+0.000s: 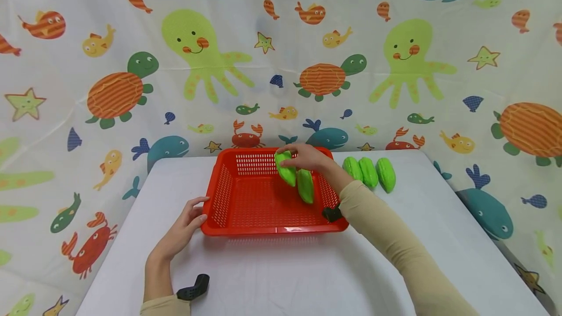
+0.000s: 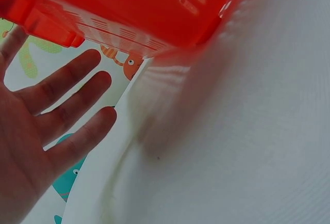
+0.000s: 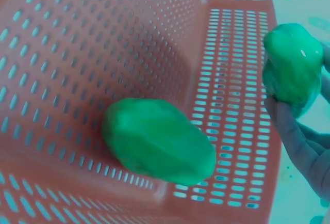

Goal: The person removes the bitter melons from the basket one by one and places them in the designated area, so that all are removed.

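Observation:
A red plastic basket (image 1: 259, 204) with slotted walls stands on the white table. My right hand (image 1: 305, 156) reaches over its back right part and grips a green ribbed fruit (image 1: 286, 172) between thumb and fingers. In the right wrist view the held fruit (image 3: 294, 64) appears at the right, beside the basket's slotted wall. Another green ribbed fruit (image 1: 305, 187) lies inside the basket, below that hand. At the basket's left front corner is my left hand (image 1: 180, 230), its fingertips against the rim. The left wrist view shows its fingers (image 2: 77, 97) spread and fairly straight.
Several green ribbed fruits (image 1: 369, 172) lie side by side on the table (image 1: 439, 218), right of the basket and behind the right forearm. A cloth printed with sea animals (image 1: 281, 38) hangs behind the table. Black devices (image 1: 195, 287) are worn on both wrists.

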Tool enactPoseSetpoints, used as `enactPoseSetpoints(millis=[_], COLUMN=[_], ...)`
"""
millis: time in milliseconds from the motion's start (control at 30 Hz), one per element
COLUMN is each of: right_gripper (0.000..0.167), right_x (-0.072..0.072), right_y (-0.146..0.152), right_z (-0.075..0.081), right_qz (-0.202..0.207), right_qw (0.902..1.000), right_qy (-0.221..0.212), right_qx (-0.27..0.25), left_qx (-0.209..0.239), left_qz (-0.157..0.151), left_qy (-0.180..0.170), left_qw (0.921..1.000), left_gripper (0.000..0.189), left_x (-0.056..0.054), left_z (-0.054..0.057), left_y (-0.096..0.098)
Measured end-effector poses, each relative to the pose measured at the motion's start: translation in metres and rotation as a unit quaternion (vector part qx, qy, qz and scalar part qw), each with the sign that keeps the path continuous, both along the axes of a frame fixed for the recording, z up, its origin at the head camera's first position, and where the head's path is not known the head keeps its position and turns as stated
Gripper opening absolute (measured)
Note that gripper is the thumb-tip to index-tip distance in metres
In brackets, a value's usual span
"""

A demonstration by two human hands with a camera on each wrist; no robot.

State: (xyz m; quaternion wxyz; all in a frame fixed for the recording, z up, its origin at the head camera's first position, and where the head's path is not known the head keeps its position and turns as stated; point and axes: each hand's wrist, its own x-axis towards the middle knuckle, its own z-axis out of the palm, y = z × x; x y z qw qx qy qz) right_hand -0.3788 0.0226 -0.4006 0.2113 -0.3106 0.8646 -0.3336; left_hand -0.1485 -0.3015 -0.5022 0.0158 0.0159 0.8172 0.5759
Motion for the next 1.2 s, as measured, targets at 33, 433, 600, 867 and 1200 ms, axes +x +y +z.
enactPoseSetpoints(millis=[33,433,600,867,1200], right_gripper=[0.046,0.046,0.047,0.049,0.050], right_x=[0.000,0.024,0.036,0.047,0.057], right_y=[0.001,0.022,0.037,0.062,0.088], right_z=[0.001,0.022,0.030,0.037,0.032], right_qz=[-0.001,-0.039,-0.034,-0.048,-0.048], right_qw=[1.0000,0.9990,0.9984,0.9974,0.9961], right_qy=[0.005,0.023,0.042,0.044,0.042], right_qx=[0.001,-0.006,-0.015,-0.032,-0.060], left_qx=[-0.001,-0.004,-0.002,0.002,-0.002], left_qz=[0.000,0.001,0.002,0.002,0.000], left_qy=[0.000,-0.004,-0.003,-0.010,-0.005], left_qw=[1.0000,1.0000,1.0000,1.0000,1.0000], left_gripper=[0.054,0.056,0.056,0.057,0.056], left_x=[0.000,0.001,0.001,0.001,0.001], left_z=[0.000,0.000,0.001,0.001,0.001], left_y=[0.000,0.001,0.002,0.002,0.001])
